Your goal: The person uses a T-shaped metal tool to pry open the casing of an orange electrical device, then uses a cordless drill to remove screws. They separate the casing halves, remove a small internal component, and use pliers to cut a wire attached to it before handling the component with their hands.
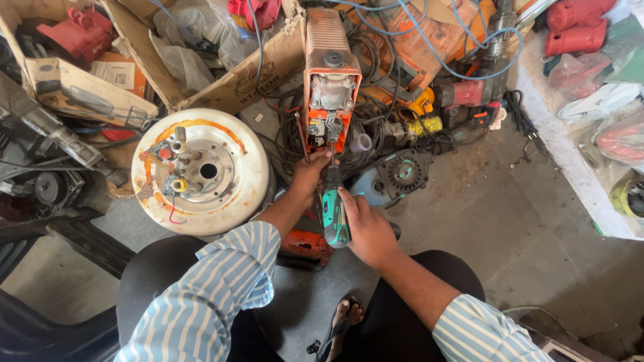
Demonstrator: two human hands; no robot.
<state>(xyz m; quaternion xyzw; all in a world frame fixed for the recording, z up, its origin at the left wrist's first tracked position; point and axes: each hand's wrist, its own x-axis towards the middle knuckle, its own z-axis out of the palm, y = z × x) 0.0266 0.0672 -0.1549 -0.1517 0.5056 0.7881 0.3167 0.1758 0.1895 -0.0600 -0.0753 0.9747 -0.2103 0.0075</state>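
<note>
An orange power tool stands upright on the floor with its cover off and grey inner parts and wires exposed. My right hand grips a green and black cordless screwdriver, whose tip points up at the tool's lower end. My left hand rests against the base of the orange tool, just left of the screwdriver's tip; its fingers are partly hidden.
A round white water-heater tank with rust stains lies to the left. Cardboard boxes, tangled black cables, red tool bodies and a white shelf edge crowd the back and right. My sandalled foot is below.
</note>
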